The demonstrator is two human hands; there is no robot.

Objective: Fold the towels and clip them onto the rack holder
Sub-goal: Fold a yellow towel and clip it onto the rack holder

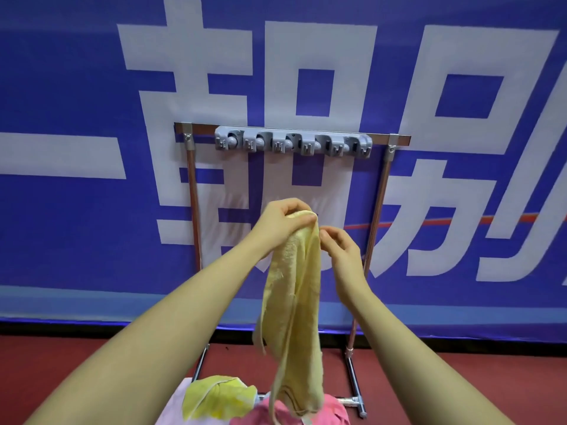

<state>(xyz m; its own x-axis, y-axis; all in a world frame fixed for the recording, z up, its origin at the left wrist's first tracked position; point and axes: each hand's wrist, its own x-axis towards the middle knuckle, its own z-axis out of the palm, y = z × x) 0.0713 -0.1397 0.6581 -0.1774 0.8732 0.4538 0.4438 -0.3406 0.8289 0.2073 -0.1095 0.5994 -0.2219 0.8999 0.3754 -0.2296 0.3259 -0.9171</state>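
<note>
Yellow terry cloth hangs from my hands: the towel (294,289) is held up in front of me, below the clip bar (293,144) and not touching it. My left hand (280,223) grips the top edge, the fingers curled over the cloth and the thumb pressing it from the side. My right hand (342,251) is just beside, its fingers bent and its thumb and first finger at the right edge of the cloth near the top; I think they pinch it, but the contact is small. The towel falls long and narrow, with loose folds, and its bottom end reaches the pile below.

Grey, with a row of clips, the bar sits on the top rail of a metal rack (194,210). No clip holds anything. Behind the rack is a blue banner (61,87) with big white characters. At the bottom edge lie a lime cloth (214,400) and a pink cloth (254,415), touching each other, on the red floor (61,357).
</note>
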